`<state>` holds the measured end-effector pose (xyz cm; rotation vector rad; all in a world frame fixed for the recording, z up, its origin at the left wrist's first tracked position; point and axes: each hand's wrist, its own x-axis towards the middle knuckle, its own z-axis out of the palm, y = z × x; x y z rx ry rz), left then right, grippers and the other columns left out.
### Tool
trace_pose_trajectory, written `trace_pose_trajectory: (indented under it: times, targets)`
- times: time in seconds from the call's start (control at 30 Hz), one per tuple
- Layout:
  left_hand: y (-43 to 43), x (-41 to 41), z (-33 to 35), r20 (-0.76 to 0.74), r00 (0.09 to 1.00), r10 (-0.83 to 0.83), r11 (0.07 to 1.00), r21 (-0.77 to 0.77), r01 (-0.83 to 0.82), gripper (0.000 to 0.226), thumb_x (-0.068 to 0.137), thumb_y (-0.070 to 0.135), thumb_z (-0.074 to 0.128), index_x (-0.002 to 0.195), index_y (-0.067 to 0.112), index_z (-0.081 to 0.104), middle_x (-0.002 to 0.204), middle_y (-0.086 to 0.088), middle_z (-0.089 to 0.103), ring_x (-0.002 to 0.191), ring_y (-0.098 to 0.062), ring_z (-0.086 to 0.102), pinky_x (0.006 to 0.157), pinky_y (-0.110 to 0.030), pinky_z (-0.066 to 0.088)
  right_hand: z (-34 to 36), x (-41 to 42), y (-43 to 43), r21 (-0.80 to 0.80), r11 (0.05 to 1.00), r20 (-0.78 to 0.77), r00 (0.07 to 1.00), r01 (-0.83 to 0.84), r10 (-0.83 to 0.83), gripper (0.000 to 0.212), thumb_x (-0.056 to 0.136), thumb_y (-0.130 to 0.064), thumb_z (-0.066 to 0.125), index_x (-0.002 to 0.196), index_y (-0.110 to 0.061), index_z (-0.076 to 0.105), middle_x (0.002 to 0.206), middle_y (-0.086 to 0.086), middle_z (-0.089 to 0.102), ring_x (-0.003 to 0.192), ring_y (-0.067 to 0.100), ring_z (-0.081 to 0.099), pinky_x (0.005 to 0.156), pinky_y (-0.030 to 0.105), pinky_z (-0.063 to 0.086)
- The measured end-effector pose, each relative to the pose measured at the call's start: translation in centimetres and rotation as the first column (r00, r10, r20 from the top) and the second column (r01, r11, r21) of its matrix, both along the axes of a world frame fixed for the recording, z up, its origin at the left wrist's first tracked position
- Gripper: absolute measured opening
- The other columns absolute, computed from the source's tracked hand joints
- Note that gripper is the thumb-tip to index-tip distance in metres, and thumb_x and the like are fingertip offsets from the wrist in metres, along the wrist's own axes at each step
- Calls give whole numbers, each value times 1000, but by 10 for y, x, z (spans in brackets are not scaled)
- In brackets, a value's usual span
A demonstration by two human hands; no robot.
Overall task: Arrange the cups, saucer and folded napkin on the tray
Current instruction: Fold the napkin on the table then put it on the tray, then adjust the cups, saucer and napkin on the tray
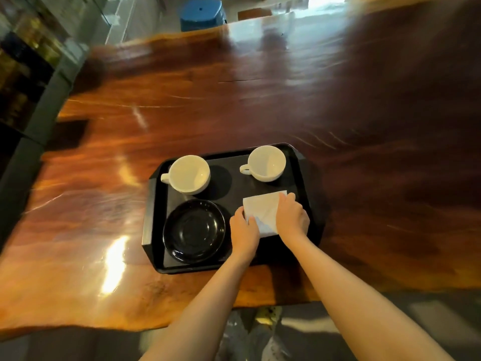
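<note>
Nearest are the two forearms reaching in over the wooden table [130, 105] edge, so the left hand [243, 230] pins the folded napkin's [263, 211] near-left edge with fingers curled down onto it, and the right hand [292, 216] lies flat over its right side, likely squaring it into the black tray's [152, 204] near-right corner. Left to right elsewhere: black saucer [194, 231] near-left, left cup [189, 173] behind it, right cup [266, 163] far-right, all four pieces spaced one per quarter, apparently nearly done.
</note>
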<state>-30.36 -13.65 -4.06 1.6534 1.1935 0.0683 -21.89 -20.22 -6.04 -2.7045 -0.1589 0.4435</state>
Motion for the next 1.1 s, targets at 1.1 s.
trace_pose_trajectory:
  times: [1.1]
  targets:
    - [-2,-8,-24,3,993,-118,985,126,117,61,89,18,59,142,21,29,140,2,36,112,5,25,94,-15,26,-15,-7,-11,113,987,62,992,-114,107,48,96,-20,46,141,-14,30,126,9,41,111,18,43,84,27,46]
